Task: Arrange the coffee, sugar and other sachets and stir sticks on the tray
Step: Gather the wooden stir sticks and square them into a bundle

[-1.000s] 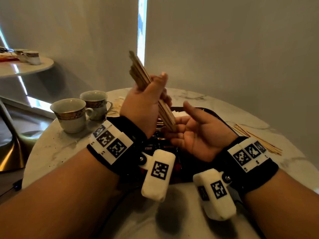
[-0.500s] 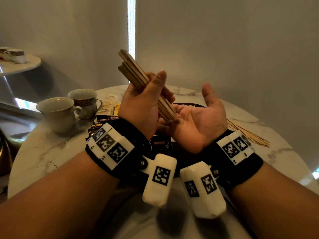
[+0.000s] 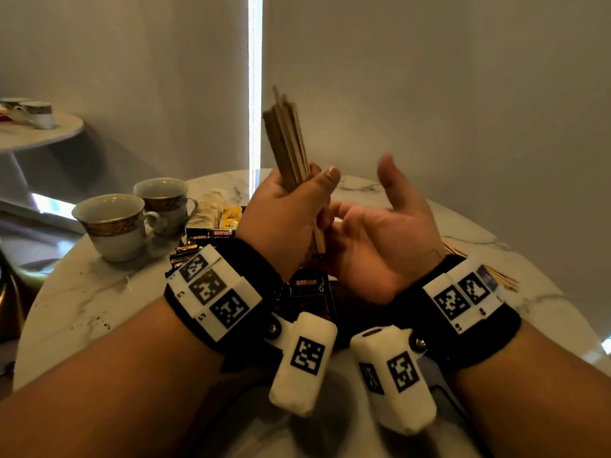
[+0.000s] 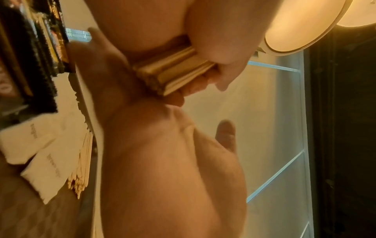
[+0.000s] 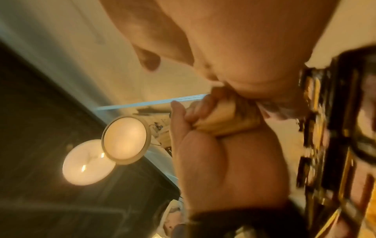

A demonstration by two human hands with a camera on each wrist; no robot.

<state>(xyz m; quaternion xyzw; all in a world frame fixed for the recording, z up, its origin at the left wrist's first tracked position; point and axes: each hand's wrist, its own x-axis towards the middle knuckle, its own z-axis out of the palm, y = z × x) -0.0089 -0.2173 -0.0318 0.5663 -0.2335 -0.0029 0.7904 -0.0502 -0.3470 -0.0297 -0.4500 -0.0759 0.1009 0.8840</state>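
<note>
Stir sticks (image 3: 287, 150), whole bundle, standing near upright w/ left hand (image 3: 284, 219) gripping them; right hand (image 3: 380, 233) cupping loosely beneath, palm up, holding nothing.

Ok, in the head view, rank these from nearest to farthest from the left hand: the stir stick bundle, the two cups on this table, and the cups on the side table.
1. Stir stick bundle: gripped in the left hand.
2. Two cups: on this table, left of that hand.
3. Cups on the side table: far back left.
</note>
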